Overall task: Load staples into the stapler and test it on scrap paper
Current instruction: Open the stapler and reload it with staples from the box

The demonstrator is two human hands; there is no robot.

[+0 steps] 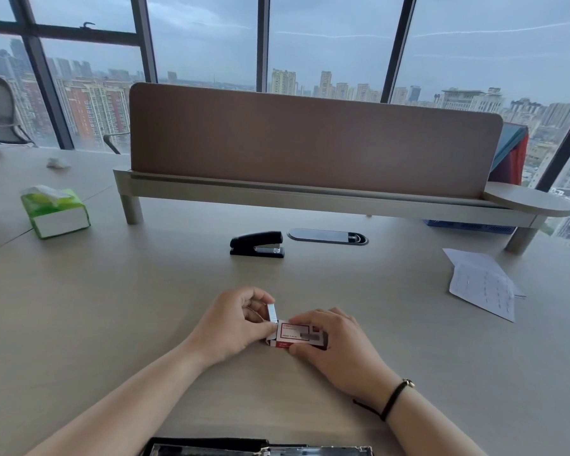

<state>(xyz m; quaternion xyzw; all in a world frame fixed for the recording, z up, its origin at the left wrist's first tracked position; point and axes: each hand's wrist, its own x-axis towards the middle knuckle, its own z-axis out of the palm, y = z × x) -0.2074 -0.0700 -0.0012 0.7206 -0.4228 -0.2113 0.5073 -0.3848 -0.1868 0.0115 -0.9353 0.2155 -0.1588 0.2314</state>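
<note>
Fingers (266, 328) of my left hand (231, 324) pinch the open end of the little staple box (298, 335), right by a silver strip of staples (272, 312) that sticks up out of it. I see my right hand (334, 340) curl round the other end and hold the box down on the desk (112, 307), close to me at 6 o'clock.

I think I am on the first step: getting staples out. Next I need to pull one strip free without breaking it, then reach for the stapler.

White and red is all I can tell of the box; its small print is too blurry to read.

Farther off at 12 o'clock, the black stapler (256, 244) sits closed, well apart from my hands. At 2 o'clock lies the scrap paper (482, 284), with faint rows I cannot read. At 10 o'clock stands a green tissue pack (55, 212).
</note>
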